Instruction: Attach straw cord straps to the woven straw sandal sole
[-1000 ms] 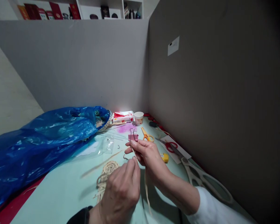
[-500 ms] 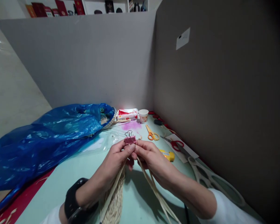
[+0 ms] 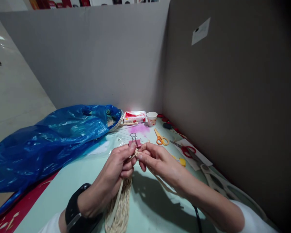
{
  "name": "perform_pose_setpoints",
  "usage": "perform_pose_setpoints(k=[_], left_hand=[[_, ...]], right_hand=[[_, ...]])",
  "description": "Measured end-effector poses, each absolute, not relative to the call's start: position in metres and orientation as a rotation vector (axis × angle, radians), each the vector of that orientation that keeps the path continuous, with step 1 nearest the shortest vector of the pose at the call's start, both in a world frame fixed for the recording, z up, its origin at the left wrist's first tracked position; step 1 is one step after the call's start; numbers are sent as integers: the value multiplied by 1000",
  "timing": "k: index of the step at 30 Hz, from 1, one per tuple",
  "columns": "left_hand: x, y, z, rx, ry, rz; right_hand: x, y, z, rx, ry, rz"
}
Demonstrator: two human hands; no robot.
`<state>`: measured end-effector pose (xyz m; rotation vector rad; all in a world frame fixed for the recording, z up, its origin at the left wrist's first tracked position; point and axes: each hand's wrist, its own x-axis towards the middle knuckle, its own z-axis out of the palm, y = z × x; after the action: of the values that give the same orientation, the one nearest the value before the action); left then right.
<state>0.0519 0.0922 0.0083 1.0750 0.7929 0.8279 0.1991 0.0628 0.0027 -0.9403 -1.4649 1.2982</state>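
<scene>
A pink binder clip (image 3: pixel 135 142) with its wire handles up grips the top of some pale raffia strands (image 3: pixel 136 152). My left hand (image 3: pixel 120 160) is closed on the strands just below the clip, its thumb against the clip's lower edge. From the other side my right hand (image 3: pixel 157 159) pinches the strands between thumb and forefinger, and a loose strand trails under that wrist. Beneath my left hand lies a thick bundle of braided straw (image 3: pixel 118 207). The fingers partly hide the crossing of the strands.
A blue plastic bag (image 3: pixel 55 139) lies on the left. Orange-handled scissors (image 3: pixel 162 139), red-handled scissors (image 3: pixel 187 150), a yellow tool (image 3: pixel 181 161) and large grey shears (image 3: pixel 215 181) are on the right. A paper cup (image 3: pixel 152 119) and a red-white packet (image 3: pixel 135 116) stand behind.
My right hand has shifted a little away from the clip and lower on the strands. My left thumb has moved up to the clip. The whole view has tilted slightly.
</scene>
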Motion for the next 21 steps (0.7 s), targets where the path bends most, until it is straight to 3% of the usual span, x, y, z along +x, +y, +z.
perform_pose_setpoints(k=[6,15,21], left_hand=[[55,90,11,1131,778,904],[57,90,4,1286,927,1094],[61,91,7,1382,1008,1241]], right_hand=[[201,65,-4,-1014,-1520,1122],[191,49,-11,-1185,-1852,-126],[181,39,-14,-1019,-1969,-537]])
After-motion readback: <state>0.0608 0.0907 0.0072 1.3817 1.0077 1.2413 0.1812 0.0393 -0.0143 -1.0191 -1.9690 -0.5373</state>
